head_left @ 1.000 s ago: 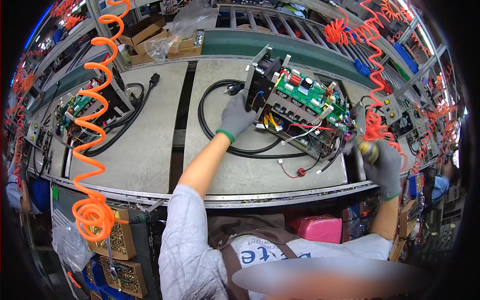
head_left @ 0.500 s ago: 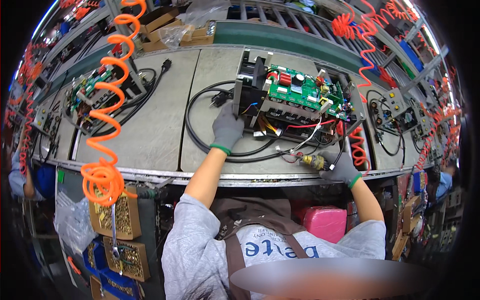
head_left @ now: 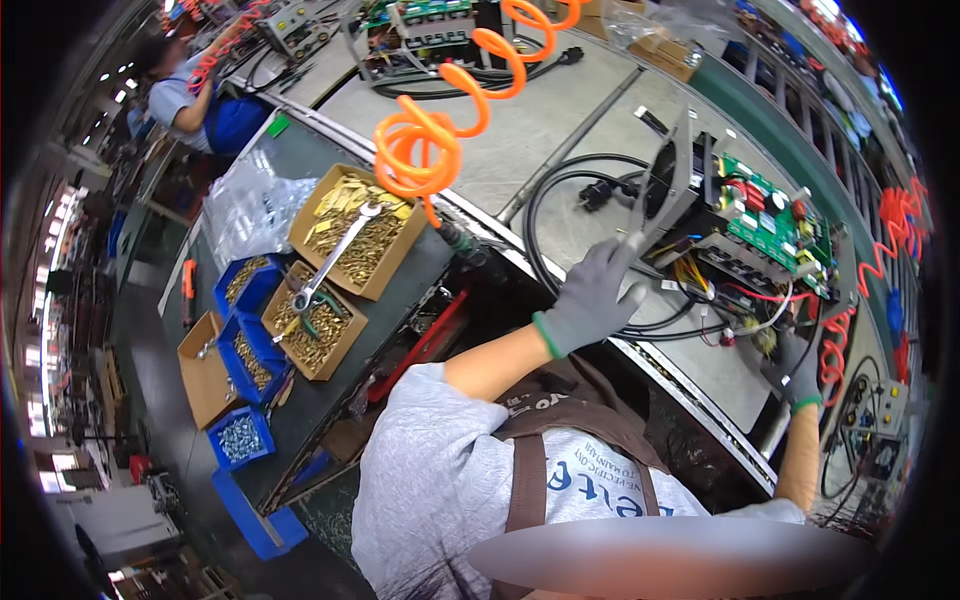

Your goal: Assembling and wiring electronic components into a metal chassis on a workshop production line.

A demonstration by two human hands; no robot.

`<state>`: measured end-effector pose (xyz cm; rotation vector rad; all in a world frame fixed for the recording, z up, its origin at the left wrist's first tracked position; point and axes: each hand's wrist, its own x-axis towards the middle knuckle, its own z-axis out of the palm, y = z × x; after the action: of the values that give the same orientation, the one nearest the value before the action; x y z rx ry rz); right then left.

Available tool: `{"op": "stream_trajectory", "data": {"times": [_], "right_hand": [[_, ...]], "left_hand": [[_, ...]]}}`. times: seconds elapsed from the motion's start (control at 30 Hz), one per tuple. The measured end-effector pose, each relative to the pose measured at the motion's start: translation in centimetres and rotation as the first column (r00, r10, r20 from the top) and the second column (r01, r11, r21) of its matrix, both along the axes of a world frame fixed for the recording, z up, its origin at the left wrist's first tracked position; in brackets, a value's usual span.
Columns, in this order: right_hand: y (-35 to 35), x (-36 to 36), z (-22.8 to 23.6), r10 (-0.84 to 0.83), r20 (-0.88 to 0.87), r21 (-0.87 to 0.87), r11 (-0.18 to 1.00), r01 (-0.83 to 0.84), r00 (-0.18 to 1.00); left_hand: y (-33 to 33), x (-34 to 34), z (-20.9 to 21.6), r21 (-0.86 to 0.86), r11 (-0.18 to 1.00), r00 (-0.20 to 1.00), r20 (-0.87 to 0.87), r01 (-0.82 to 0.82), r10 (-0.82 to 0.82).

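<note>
My left hand (head_left: 598,298), in a grey glove with a green cuff, has its fingers stretched out and its thumb apart. Its fingertips are at the lower edge of the upright end panel (head_left: 672,185) of an opened electrical unit; whether they touch it I cannot tell. The unit carries a green circuit board (head_left: 760,205) with red and white parts. To the right, my gloved right hand (head_left: 795,362) is closed around a brass-coloured fitting (head_left: 765,341), partly hidden and blurred, with thin wires beside it. A black power cable (head_left: 535,215) loops on the bench left of the unit.
Cardboard boxes of brass screws (head_left: 372,255) stand on my left, with a combination wrench (head_left: 335,258) lying across them. Blue bins (head_left: 240,436) of fasteners sit beside them. An orange coiled air hose (head_left: 418,150) hangs over the bench. Another person (head_left: 190,95) works at the far left.
The view has turned left, bringing the screw boxes into sight. My left hand has left the unit's end and opened near its panel, which now stands tilted. My right hand keeps the brass fitting.
</note>
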<state>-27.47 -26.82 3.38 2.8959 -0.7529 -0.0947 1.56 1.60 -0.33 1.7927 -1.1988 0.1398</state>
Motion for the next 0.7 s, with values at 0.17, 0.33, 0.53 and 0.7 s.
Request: {"op": "stream_trajectory", "data": {"times": [0.17, 0.33, 0.53, 0.7], "right_hand": [[5.2, -4.0, 4.1, -0.098, -0.307, 0.006, 0.994, 0.105, 0.947], [12.4, -7.6, 8.7, -0.102, -0.292, 0.025, 0.993, 0.115, 0.951], [17.5, -8.3, 9.1, -0.221, -0.237, 0.452, 0.837, 0.309, 0.946], [20.0, -7.5, 4.3, -0.305, -0.249, 0.684, 0.617, 0.390, 0.919]], "left_hand": [[14.0, 5.3, 5.7, -0.204, 0.915, 0.921, 0.109, -0.348, 0.375], [23.9, 15.8, 5.5, 0.674, 0.351, 0.690, 0.330, -0.650, 0.645], [26.8, 21.5, 0.8, 0.784, 0.476, 0.858, 0.134, -0.398, 0.496], [27.4, 21.4, -0.2, 0.649, 0.575, 0.826, 0.154, -0.498, 0.543]]}}
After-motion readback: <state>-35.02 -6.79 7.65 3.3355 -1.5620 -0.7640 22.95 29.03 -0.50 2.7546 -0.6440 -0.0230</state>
